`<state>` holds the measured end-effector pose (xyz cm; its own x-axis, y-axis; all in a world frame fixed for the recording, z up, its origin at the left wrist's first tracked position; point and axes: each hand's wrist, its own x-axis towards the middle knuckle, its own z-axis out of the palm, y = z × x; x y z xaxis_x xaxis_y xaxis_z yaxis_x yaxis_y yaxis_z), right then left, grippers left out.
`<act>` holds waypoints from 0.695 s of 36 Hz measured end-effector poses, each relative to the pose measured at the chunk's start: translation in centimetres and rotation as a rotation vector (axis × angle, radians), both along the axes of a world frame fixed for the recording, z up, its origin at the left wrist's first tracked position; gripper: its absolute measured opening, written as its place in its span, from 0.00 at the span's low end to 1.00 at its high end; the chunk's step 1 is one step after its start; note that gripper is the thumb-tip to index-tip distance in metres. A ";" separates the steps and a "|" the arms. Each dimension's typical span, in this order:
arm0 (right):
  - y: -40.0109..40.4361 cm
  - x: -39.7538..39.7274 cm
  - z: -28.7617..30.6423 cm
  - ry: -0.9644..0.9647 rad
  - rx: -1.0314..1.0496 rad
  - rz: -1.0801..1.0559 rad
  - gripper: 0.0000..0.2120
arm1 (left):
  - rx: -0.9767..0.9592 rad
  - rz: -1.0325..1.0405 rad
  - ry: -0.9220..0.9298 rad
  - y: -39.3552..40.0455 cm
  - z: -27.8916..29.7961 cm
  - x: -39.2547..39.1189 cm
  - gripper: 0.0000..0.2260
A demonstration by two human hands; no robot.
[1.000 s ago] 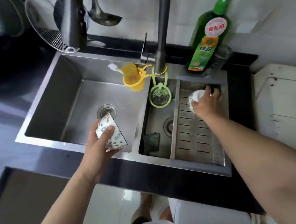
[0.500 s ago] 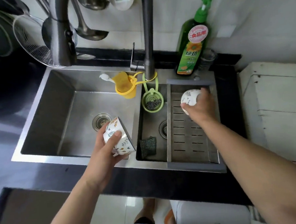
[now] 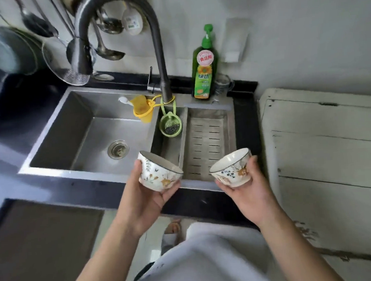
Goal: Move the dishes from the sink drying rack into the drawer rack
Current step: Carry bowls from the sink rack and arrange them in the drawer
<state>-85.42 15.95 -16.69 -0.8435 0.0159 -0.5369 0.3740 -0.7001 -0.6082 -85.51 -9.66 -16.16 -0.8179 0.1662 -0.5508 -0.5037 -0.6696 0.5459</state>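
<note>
Since half a second ago, we are drawing both bowls back toward our body, away from the drying rack (image 3: 206, 143), and the right bowl is no longer sitting over the rack's far end. Taking the faucet (image 3: 117, 33) as our landmark: well in front of it and slightly left, our left hand (image 3: 147, 199) is cupping the left bowl (image 3: 159, 174) from beneath, fingers curled round its base, the rim tilting toward the sink. In front of the faucet and to its right, our right hand (image 3: 248, 190) is holding the right bowl (image 3: 232, 168) the same way, its mouth tipping leftward.

We are judging the rack emptied, since no dishes are showing on its slotted floor; what is remaining is carrying both bowls to the drawer rack, which is not appearing in view.

Left of the faucet, ladles and a strainer are hanging; beneath its neck a yellow holder (image 3: 143, 110) and a green scrubber basket (image 3: 170, 126) are dangling; right of it a green soap bottle (image 3: 204, 74) is standing. Nothing is blocking our hands, though the desk (image 3: 201, 200) edge is lying just beneath the bowls.
</note>
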 end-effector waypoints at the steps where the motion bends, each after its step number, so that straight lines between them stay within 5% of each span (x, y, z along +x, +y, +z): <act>1: 0.2 1.0 0.3 0.007 -0.004 0.035 0.31 | -0.017 0.045 0.016 0.5 0.5 1.9 0.31; 15: -5.0 9.7 2.2 -0.004 -0.035 0.553 0.31 | -0.043 0.520 0.083 -3.6 4.5 24.6 0.45; 22: -13.6 15.8 2.5 -0.024 -0.068 0.756 0.29 | -0.057 0.819 0.093 -6.0 5.3 36.7 0.31; 25: -18.5 19.8 2.3 0.000 -0.051 0.892 0.24 | -0.123 0.960 0.078 -7.2 5.5 43.2 0.39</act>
